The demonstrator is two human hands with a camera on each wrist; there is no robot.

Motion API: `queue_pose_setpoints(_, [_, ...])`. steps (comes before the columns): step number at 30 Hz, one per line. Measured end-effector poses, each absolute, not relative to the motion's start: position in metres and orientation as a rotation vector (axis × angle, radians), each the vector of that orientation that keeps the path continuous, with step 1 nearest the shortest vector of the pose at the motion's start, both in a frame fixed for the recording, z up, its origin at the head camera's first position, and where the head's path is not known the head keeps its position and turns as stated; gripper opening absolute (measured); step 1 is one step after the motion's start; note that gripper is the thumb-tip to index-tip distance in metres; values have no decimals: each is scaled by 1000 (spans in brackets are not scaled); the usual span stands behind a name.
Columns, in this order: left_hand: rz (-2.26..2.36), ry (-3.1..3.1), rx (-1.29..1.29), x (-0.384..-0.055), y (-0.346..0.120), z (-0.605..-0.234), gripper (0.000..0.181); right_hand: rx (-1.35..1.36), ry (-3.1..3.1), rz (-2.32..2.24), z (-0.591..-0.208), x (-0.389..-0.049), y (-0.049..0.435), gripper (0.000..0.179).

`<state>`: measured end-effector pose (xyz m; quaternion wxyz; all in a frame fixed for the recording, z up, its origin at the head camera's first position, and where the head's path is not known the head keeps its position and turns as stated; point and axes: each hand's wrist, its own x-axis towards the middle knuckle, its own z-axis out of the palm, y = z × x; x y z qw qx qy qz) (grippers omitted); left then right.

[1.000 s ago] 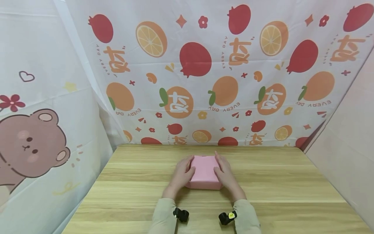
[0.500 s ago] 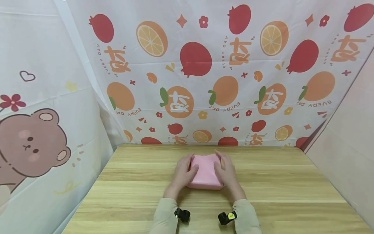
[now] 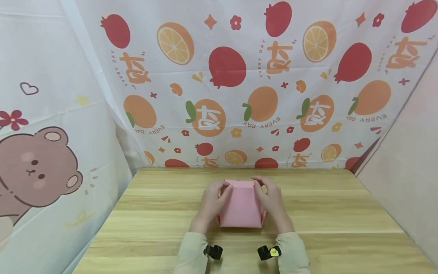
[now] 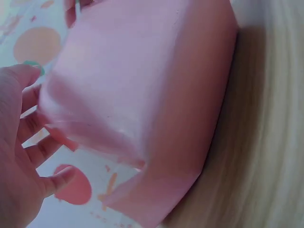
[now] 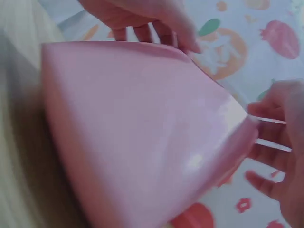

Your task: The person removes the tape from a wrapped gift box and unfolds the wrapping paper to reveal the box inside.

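Observation:
A pink paper-like box (image 3: 240, 209) sits on the table in front of the person. In the head view its broad panel slopes up, with a creased flap (image 3: 241, 183) along the far edge. My left hand (image 3: 211, 201) pinches the far left corner, thumb on the near face. At the far right corner my right hand (image 3: 273, 199) grips in the same way. The left wrist view shows a side flap (image 4: 152, 194) sticking out loose from the box. In the right wrist view the fingers of the right hand (image 5: 289, 142) go partly behind the panel. The box's inside is hidden.
A light wooden table (image 3: 157, 224) extends around the box. Behind it hangs a fruit-print curtain (image 3: 232, 110), and a bear-print cloth (image 3: 99, 144) hangs at the left. Small black cameras (image 3: 213, 251) sit on both sleeves.
The pink panel has lifted and tilted up, and the far flap now shows. Both hands have slid from the sides to the far corners. The view has shifted slightly.

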<state>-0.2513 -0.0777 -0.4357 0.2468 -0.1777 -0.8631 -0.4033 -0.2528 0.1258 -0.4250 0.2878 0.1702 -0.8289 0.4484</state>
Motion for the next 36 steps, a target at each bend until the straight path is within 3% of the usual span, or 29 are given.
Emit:
queue_pose_setpoints(12, [-582, -2268, -768, -229, -93, -414, 15, 619, -2691, 775, -381, -220, 130, 13])
queue_pose_setpoints(25, [-186, -2256, -1071, -166, -107, -408, 23, 898, -2445, 150, -411, -140, 156, 23])
queue_pose_setpoints(36, [9, -2456, -1429, -122, -111, -410, 31, 1171, -2543, 16, -442, -111, 184, 27])
